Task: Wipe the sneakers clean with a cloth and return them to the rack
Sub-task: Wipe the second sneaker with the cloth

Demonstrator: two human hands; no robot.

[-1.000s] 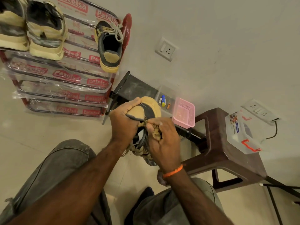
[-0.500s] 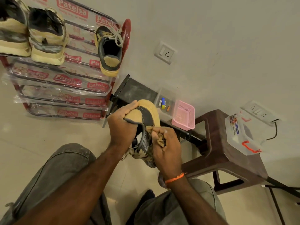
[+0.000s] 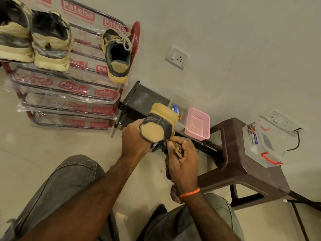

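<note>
Gripping the sneaker (image 3: 159,126) at its heel end, the left hand (image 3: 134,140) holds it up over the floor, between the knees and the rack (image 3: 69,94). Head view: compared with a second ago the shoe has been turned, so the tan heel patch now faces the camera instead of the side. The right hand (image 3: 182,164) is closed round a bunched cloth (image 3: 177,150), pressed at the shoe's near-right edge. Judgement: wiping moves on to the heel, so this shoe is not yet ready for return. Its partner (image 3: 118,56) sits on the rack's top tier, right end; two other shoes (image 3: 50,40) stand at left. Wrapping on the rack tiers reads "Patelsa" repeatedly. Label on the clear box (image 3: 260,145) at right is unreadable.
</note>
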